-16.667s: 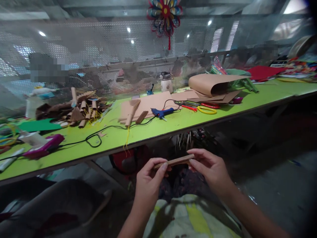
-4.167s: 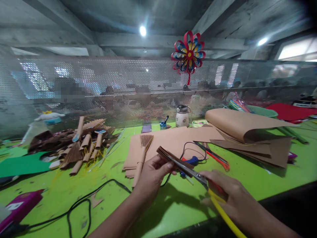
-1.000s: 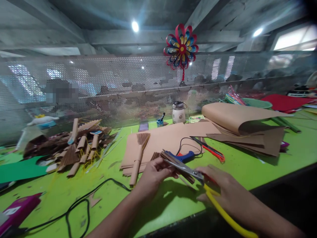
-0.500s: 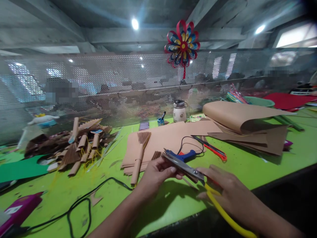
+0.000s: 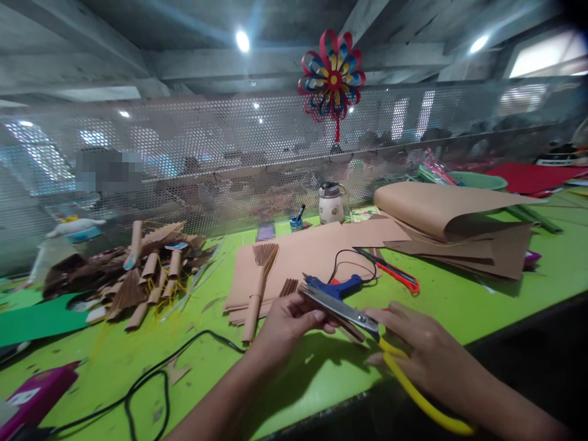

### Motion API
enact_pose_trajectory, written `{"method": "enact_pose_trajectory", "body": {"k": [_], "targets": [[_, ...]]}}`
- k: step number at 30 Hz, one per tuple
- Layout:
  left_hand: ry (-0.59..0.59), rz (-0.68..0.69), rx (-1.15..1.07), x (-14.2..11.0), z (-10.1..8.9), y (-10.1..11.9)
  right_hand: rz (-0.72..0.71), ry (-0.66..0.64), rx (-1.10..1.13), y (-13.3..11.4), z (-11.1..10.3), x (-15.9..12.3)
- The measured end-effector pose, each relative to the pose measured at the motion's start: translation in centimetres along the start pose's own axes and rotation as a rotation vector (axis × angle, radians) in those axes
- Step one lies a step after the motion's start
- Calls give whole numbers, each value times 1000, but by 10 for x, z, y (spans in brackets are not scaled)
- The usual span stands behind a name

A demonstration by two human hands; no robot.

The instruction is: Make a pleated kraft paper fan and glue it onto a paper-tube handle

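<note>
Room: we're under a grey ceiling with a bright lamp, and facing us runs a perforated screen, a red, blue and yellow flower ornament hanging by its top edge.
Green worktop: busy all along, with a heap of rolled and pleated brown pieces to our left, flat brown sheets in the middle, a big curled sheet to our right.
Left grip: pinched closed, thumb against fingers, and it has a pleated brown strip.
Pleated brown strip: held up above the worktop, poking out past the thumb towards our right grip, mostly hidden beneath the blades.
Right grip: curled round the yellow handles of the scissors.
Scissors: blades lengthwise along the strip, tips over our left fingers; whether they've bitten in, we can't tell.
Glue gun: blue, lying just beyond the blades.
</note>
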State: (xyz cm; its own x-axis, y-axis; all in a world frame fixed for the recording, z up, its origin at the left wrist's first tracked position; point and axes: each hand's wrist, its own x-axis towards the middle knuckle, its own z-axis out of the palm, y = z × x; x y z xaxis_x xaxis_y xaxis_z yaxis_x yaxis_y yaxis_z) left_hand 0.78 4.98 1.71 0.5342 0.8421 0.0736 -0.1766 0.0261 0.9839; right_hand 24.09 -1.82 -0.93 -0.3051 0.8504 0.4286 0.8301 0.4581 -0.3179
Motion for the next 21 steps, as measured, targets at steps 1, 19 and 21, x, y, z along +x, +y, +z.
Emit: {"method": "enact_pose_trajectory", "body": {"k": [1,19,21], "targets": [[4,-4,-2,0,0,0,-5,6,0,0,0,0],[-10,-7,-12,0,-1,-2,7,7,74,-1,1,-1],[-1,-6,-28,1,0,0,34,-13,101,-2,-1,1]]}}
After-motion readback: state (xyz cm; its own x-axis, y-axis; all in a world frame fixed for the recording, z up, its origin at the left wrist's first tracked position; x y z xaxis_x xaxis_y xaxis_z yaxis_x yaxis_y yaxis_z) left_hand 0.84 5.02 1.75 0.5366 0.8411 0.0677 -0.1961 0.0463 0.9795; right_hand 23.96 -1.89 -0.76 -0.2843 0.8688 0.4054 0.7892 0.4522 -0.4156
